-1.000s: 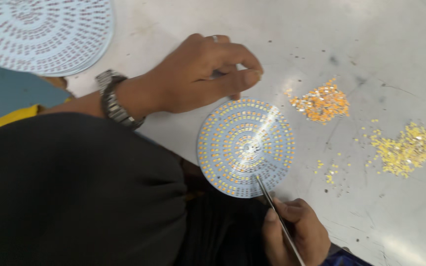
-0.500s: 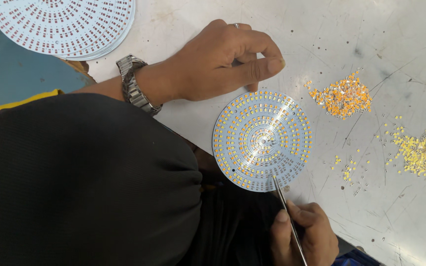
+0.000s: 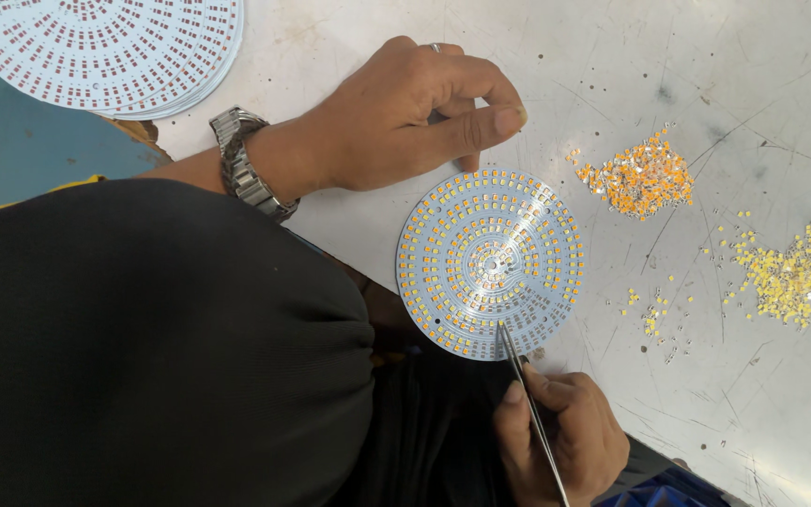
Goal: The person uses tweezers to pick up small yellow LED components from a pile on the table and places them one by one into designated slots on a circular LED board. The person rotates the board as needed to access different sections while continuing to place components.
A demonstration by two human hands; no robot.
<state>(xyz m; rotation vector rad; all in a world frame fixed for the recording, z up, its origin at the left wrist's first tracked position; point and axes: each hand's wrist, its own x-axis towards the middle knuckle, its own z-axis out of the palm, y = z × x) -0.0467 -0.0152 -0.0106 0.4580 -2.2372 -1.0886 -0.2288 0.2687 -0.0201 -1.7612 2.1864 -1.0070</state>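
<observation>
While tweezers point(image 3: 529, 413) touch board point(image 3: 490, 263), right hand point(image 3: 560, 441) gripping

A: Where does the view sit?
B: On the person's head, looking almost straight down over a black-clad shoulder point(image 3: 143, 347) at the scratched grey table point(image 3: 753, 75).
A: How near?
B: Close. The round LED board point(image 3: 490, 263) fills the middle; the right hand point(image 3: 560, 437) is cut by the bottom edge.
A: Any second view?
B: None, only this one.
</observation>
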